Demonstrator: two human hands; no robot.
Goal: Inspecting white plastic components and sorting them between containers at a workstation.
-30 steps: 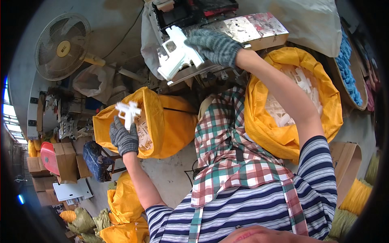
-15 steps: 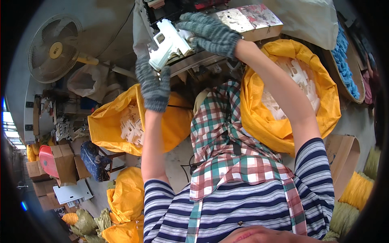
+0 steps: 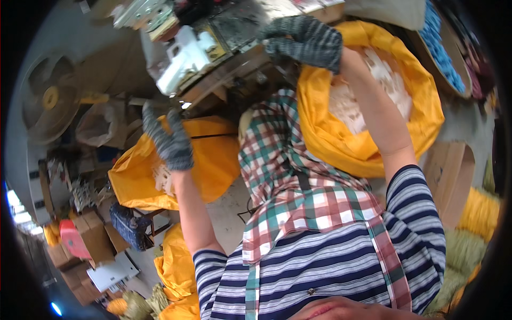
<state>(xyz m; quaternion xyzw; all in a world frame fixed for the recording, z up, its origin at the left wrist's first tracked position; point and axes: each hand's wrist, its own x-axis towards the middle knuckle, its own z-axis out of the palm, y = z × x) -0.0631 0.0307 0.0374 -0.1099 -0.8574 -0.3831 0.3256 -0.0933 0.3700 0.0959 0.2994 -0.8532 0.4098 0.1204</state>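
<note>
A white plastic part shaped like a toy pistol (image 3: 184,56) lies on the bench machine (image 3: 234,34) at the upper left, with no hand on it. My left hand (image 3: 169,141), in a grey knit glove, is just below that part and apart from it. Its fingers are spread and hold nothing. My right hand (image 3: 306,42), gloved alike, is at the bench's front edge, right of the part. Its fingers are curled together; whatever they may hold is hidden.
A yellow sack (image 3: 314,128) of white plastic pieces stands at the right, another yellow sack (image 3: 213,149) at the left. A standing fan (image 3: 50,98) is at the far left. Blue pieces (image 3: 440,48) fill a container at the upper right. Cardboard boxes (image 3: 96,234) are stacked lower left.
Both hands have come off the white part, which stays on the machine. My left hand has moved down and opened; my right has moved right. The whole view has shifted and tilted.
</note>
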